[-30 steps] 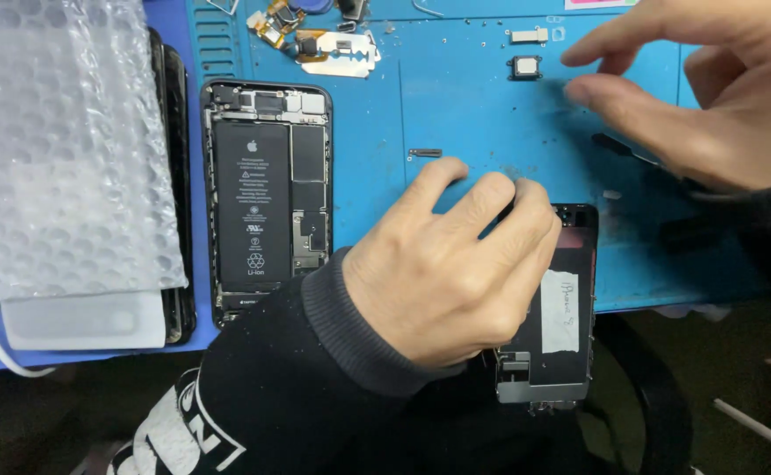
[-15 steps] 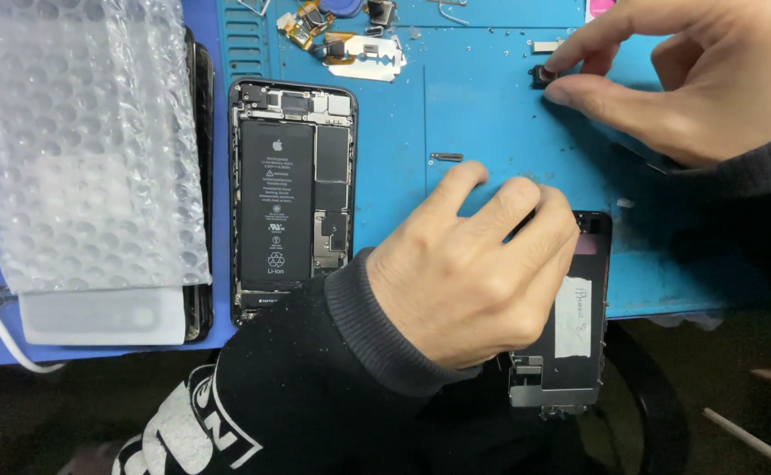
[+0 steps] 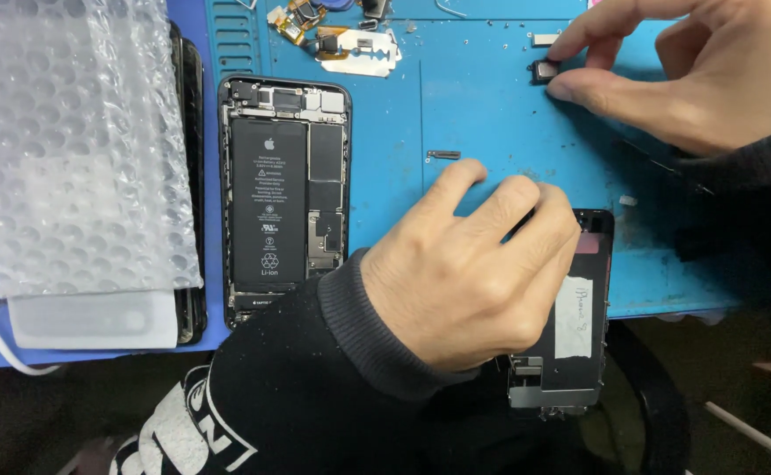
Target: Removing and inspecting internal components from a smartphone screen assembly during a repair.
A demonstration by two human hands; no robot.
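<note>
blue rubber work mat (image 3: 491, 105) carries an opened phone (image 3: 284, 198), its battery and boards showing. the left hand (image 3: 478, 273) lies flat with fingers spread a little, pressing on a detached screen panel (image 3: 570, 325) that hangs over the mat's near edge. the right hand (image 3: 676, 75) pinches a small dark square part (image 3: 544, 70) between thumb and forefinger, low on the mat near its far side. a bubble-wrap pouch (image 3: 69, 149) covers other phones to the left; a tiny metal bracket (image 3: 443, 155) sits between the hands.
</note>
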